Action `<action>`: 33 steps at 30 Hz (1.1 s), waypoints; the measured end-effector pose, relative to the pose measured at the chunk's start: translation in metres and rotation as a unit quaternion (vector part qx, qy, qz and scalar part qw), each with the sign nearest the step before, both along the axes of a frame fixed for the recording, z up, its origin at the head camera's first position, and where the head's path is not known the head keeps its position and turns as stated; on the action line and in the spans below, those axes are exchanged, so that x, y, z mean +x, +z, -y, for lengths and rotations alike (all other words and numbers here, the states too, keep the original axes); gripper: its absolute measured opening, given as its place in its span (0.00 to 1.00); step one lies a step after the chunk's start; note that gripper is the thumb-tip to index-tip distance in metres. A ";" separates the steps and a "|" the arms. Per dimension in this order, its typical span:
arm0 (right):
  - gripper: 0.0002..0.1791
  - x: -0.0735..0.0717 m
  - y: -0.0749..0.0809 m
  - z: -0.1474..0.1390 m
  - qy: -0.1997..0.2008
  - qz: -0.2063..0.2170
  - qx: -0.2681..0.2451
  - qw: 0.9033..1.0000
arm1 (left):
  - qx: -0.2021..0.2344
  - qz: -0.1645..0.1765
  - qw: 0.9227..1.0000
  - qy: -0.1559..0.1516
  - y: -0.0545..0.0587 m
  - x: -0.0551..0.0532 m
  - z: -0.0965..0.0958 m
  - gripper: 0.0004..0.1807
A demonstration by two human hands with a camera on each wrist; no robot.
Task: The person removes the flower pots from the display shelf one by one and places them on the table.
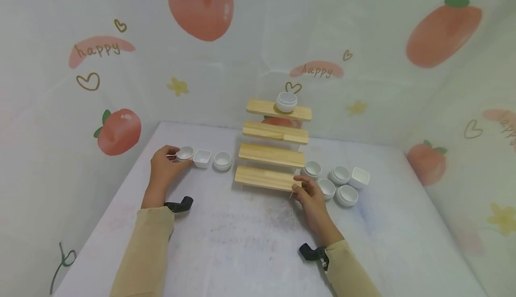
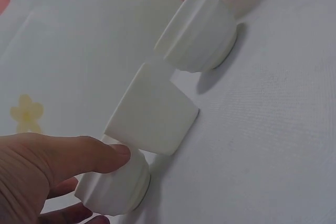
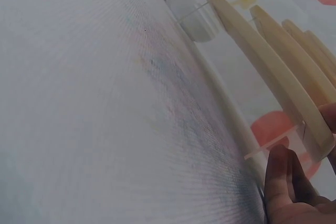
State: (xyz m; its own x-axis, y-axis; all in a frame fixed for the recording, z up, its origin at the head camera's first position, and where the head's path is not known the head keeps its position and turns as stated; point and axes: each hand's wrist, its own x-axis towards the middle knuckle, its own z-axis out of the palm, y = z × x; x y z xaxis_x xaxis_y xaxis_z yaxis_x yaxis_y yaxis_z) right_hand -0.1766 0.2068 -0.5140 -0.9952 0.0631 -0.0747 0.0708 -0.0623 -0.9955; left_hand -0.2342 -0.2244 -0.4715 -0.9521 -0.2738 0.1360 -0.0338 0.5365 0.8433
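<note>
At the left end of a short row, my left hand (image 1: pixel 164 170) holds a round white bowl (image 1: pixel 186 154) between thumb and fingers. The left wrist view shows the thumb on that bowl's ridged side (image 2: pixel 123 184). Touching or very near it stands a square white bowl (image 1: pixel 202 158), then another round white bowl (image 1: pixel 222 161). My right hand (image 1: pixel 312 202) grips the right end of the lowest plank of a four-step wooden display stand (image 1: pixel 272 155). One round bowl (image 1: pixel 286 102) sits on the top step.
Right of the stand is a cluster of several white bowls, including a round bowl (image 1: pixel 347 195) and a square one (image 1: pixel 359 178). Clear supports (image 3: pixel 273 142) hold up the planks. A printed cloth backdrop (image 1: pixel 225 77) rises behind the white table (image 1: pixel 242 252).
</note>
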 end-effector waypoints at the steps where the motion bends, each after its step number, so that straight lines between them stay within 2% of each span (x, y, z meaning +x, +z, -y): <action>1: 0.20 0.000 0.000 0.000 0.001 0.003 0.004 1.000 | -0.002 0.001 1.000 0.000 0.000 0.000 0.000 0.31; 7: 0.20 0.000 0.000 0.000 0.002 0.007 0.010 1.000 | -0.009 -0.005 1.000 -0.009 0.003 0.002 0.000 0.31; 20: 0.20 0.000 0.000 0.001 0.001 0.009 0.007 1.000 | -0.029 0.005 0.999 -0.023 0.021 0.008 -0.006 0.34; 25: 0.20 0.000 0.000 0.001 -0.002 0.010 0.006 1.000 | -0.032 -0.002 0.999 -0.025 0.025 0.013 -0.008 0.33; 33: 0.20 0.001 0.002 0.001 -0.001 0.008 0.008 1.000 | -0.047 -0.026 0.998 -0.023 0.031 0.009 -0.012 0.31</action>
